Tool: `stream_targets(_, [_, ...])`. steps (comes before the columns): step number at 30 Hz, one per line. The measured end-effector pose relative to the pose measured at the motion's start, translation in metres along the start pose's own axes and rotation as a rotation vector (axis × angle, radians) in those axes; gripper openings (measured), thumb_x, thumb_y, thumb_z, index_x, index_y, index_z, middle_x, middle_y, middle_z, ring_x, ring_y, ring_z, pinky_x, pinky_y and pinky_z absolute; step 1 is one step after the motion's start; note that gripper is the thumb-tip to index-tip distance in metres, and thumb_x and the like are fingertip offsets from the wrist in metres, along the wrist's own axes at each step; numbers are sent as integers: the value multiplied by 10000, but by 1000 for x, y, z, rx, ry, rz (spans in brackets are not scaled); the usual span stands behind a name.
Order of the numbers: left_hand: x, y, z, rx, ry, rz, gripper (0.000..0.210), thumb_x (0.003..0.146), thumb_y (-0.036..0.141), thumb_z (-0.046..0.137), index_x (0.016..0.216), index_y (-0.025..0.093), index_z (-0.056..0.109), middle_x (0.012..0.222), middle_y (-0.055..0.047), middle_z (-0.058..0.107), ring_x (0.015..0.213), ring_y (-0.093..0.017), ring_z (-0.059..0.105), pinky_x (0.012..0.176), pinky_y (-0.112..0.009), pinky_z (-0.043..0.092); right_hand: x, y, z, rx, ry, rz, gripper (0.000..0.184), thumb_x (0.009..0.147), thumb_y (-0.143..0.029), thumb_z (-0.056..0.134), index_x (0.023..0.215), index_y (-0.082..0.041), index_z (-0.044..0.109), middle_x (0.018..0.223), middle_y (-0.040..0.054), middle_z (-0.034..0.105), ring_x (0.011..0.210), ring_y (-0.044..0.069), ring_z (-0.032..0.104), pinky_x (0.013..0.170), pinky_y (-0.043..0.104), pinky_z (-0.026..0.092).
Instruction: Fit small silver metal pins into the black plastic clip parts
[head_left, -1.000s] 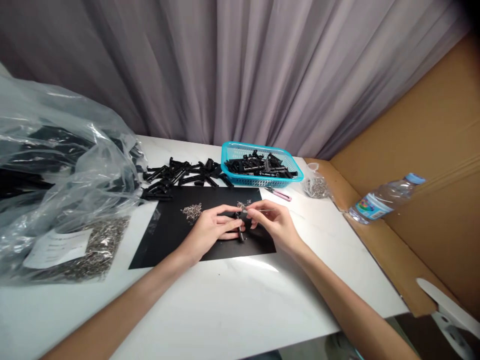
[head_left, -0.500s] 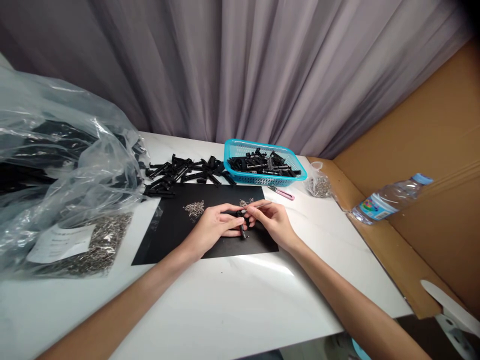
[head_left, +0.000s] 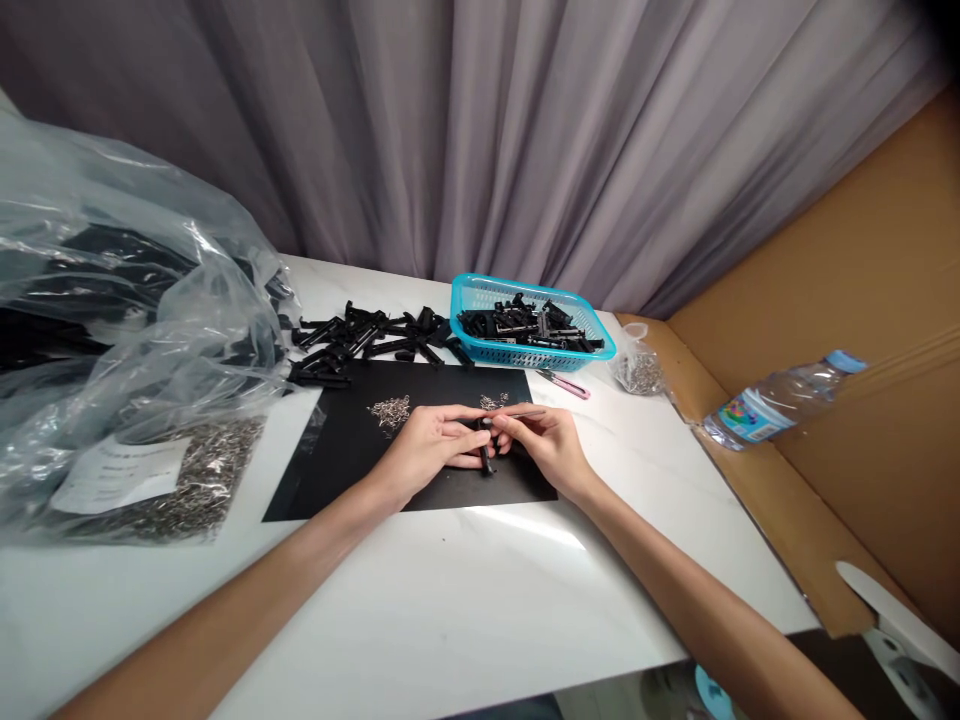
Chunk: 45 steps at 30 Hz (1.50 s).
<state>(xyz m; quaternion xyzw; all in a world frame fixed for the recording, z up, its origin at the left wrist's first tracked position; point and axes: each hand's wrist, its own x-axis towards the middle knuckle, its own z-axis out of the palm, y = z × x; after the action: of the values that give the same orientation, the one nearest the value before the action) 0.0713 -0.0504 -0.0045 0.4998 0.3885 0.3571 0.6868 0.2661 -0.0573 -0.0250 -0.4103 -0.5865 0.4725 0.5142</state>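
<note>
One slim black part [head_left: 487,462], between both hands [head_left: 429,440], over black sheet [head_left: 450,488]

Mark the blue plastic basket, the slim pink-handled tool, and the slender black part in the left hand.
Blue plastic basket [head_left: 529,352]: head view, front rim.
Slim pink-handled tool [head_left: 573,387]: head view, handle.
Slender black part [head_left: 487,461]: head view, lower end.

Even, moderate light leaves glare on the surface [head_left: 442,620] and glints on the clear plastic bag [head_left: 206,300]. Wide-angle distortion stretches the edges; the top-right corner is dark, detail between the hands [head_left: 424,447] soft.
</note>
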Motion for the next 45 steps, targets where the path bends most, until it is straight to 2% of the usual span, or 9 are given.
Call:
stream_targets(8, [-1, -2, -1, -8, 4, 0, 522, 751, 370, 904, 1170, 115, 723, 920, -125, 826, 912, -269, 798, 931, -449, 645, 1, 0, 2, -24, -22, -7, 375, 844, -543, 787, 914, -175, 784, 756, 42, 747, 657, 178, 689, 663, 326, 605])
stream_targets(15, [-6, 21, -8, -1, 110, 97, 542, 838, 435, 827, 1257, 135, 658, 984, -118, 815, 974, -241, 772, 1013, -435, 593, 5, 3, -9, -376, 211, -278, 456, 1096, -482, 407, 817, -191, 620, 841, 44, 637, 797, 169, 609, 800, 326, 520])
stream_targets(18, [-9, 40, -18, -14, 206, 201, 577, 829, 416, 837, 1295, 135, 646, 1055, -118, 801, 1042, -237, 748, 1093, -440, 535, 1, 6, -10, -530, 145, -354, 372, 1117, -384, 367, 907, -199, 611, 899, 53, 613, 851, 182, 600, 824, 334, 517])
stream_targets(21, [-9, 53, -33, -41, 304, 301, 756, 689, 271, 940, 1351, 150, 597, 1129, -94, 779, 1159, -230, 705, 1168, -415, 467, -5, 5, 1, -649, 19, -411, 278, 1110, -284, 388, 1122, -200, 653, 1050, 92, 613, 995, 202, 615, 925, 361, 535])
stream_targets(25, [-5, 56, -51, -55, 438, 443, 771, 589, 223, 973, 1262, 139, 606, 1054, -66, 761, 1089, -217, 709, 1128, -422, 499, -6, -4, 28, -853, -173, -443, 325, 1085, -262, 456, 1364, -210, 614, 1130, 123, 576, 1013, 229, 610, 914, 394, 570])
stream_targets(30, [2, 49, -62, 12, 522, 472, 747, 579, 294, 966, 1222, 159, 609, 964, -41, 745, 969, -211, 718, 1005, -405, 548, 8, -14, 65, -985, -351, -516, 402, 1065, -270, 501, 1452, -202, 585, 1135, 120, 573, 927, 220, 598, 851, 386, 581])
stream_targets(36, [7, 38, -70, 78, 578, 461, 777, 618, 355, 937, 1279, 169, 573, 861, 10, 694, 863, -182, 697, 873, -344, 539, 7, -11, 84, -1045, -434, -597, 386, 1073, -299, 496, 1422, -208, 633, 1159, 136, 592, 934, 228, 613, 866, 408, 566])
stream_targets(42, [8, 35, -70, 104, 580, 444, 751, 625, 338, 926, 1265, 171, 570, 840, 20, 692, 829, -172, 691, 861, -344, 540, 15, -5, 82, -897, -288, -573, 200, 1047, -189, 542, 1100, -185, 735, 1064, 97, 672, 905, 212, 659, 795, 337, 552])
stream_targets(45, [9, 34, -70, 127, 573, 438, 753, 630, 340, 916, 1273, 170, 563, 833, 20, 690, 809, -170, 685, 830, -336, 538, 21, -4, 77, -764, -256, -501, 168, 1040, -194, 564, 1063, -214, 730, 1032, 69, 687, 889, 194, 668, 757, 300, 539])
